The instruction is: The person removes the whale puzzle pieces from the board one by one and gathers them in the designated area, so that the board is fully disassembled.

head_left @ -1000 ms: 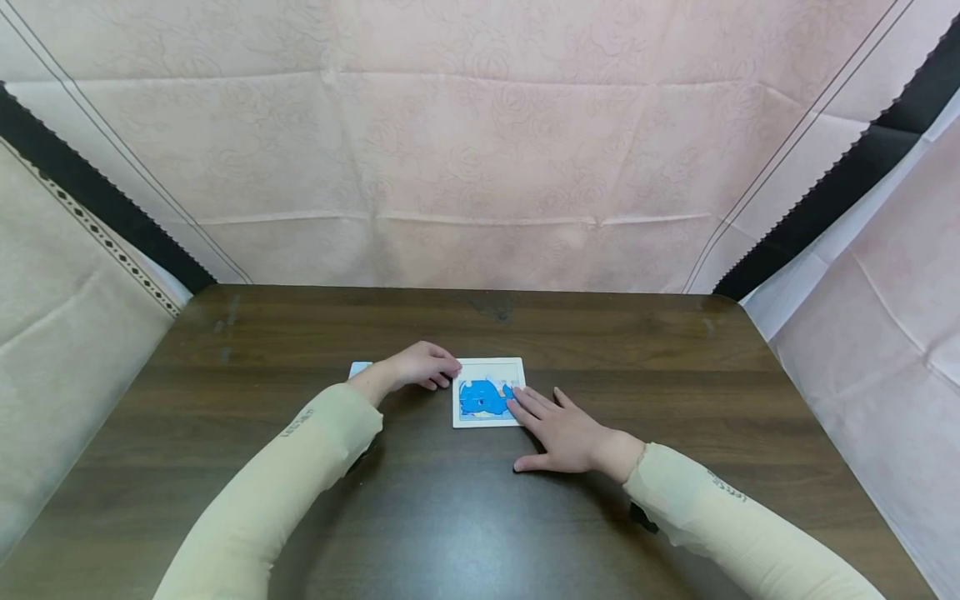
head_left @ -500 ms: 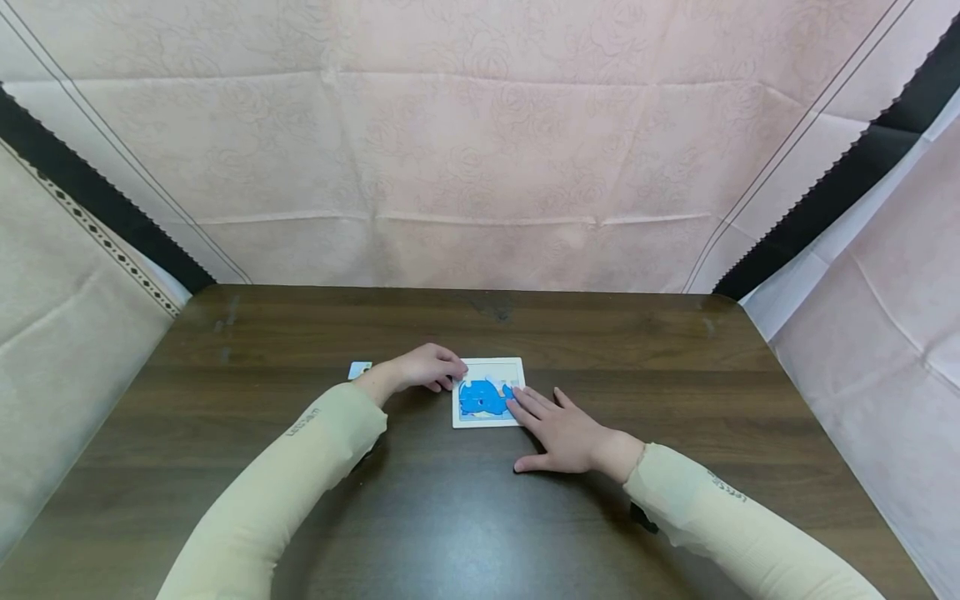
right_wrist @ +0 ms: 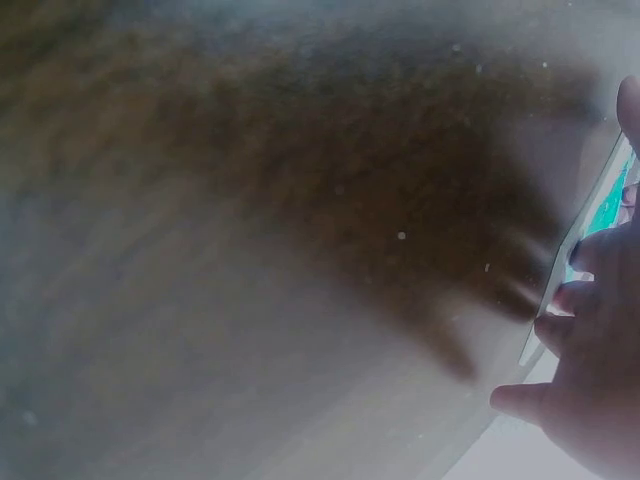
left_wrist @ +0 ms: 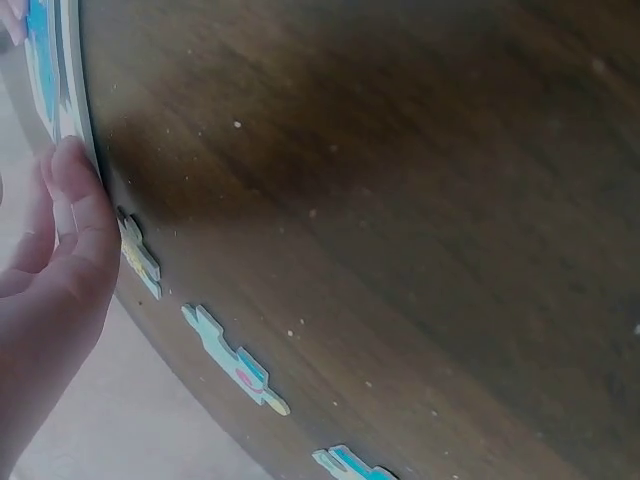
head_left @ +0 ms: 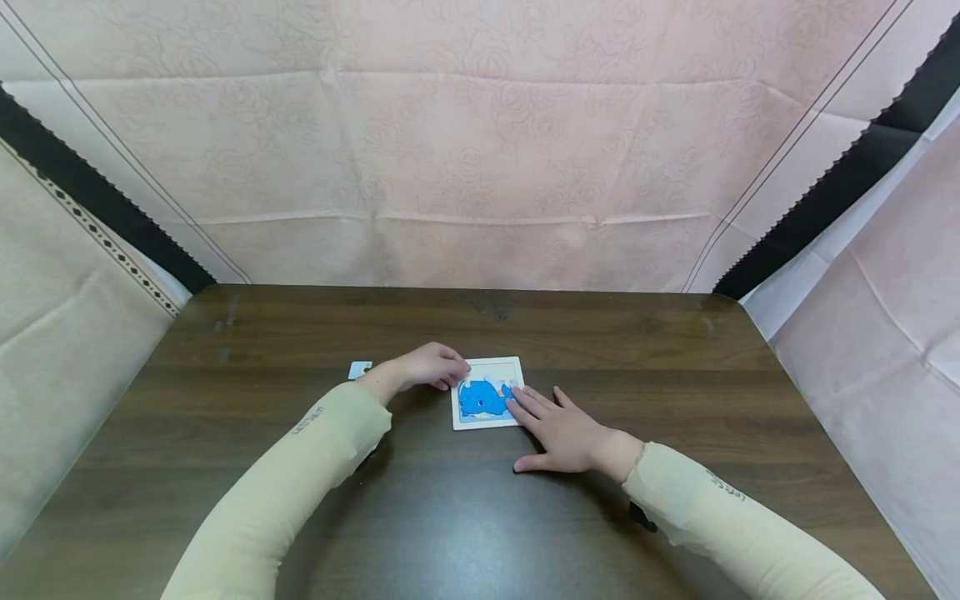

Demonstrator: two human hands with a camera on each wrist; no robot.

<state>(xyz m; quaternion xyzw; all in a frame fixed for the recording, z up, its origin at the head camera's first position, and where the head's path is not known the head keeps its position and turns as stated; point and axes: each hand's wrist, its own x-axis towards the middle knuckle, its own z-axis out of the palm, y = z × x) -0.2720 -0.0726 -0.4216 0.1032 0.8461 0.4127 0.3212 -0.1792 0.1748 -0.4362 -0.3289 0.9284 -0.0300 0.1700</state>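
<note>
The left hand (head_left: 431, 365) reaches over the far left corner of a white-rimmed board (head_left: 487, 424), its fingers bent and their tips touching the board there; whether they pinch anything small cannot be told, since the hand covers the spot. The right hand (head_left: 570, 437) lies open at the board's right side, fingers straight and spread, the foremost tips resting on the right rim and on the edge of the picture, the thumb held apart toward the near side, over the tabletop (head_left: 465, 517). The board lies flat between the two hands, around the middle of the tabletop, showing a blue whale (head_left: 480, 398) on a pale ground. Left of it, just beyond the left wrist, part of a light-blue loose piece (head_left: 359, 368) shows. The left wrist view shows a piece (left_wrist: 138, 250) just beside the hand, another (left_wrist: 235, 360) farther along and a third (left_wrist: 355, 465) cut off by the lower border. Both arms wear pale sleeves (head_left: 277, 483). Compared with a second ago, the left hand has shifted slightly to the right, from the board's left edge onto its corner, and more of the loose piece by the wrist is uncovered. The board has turned very slightly, its near left corner a little nearer. The right hand looks unchanged, spread against the same side.
</note>
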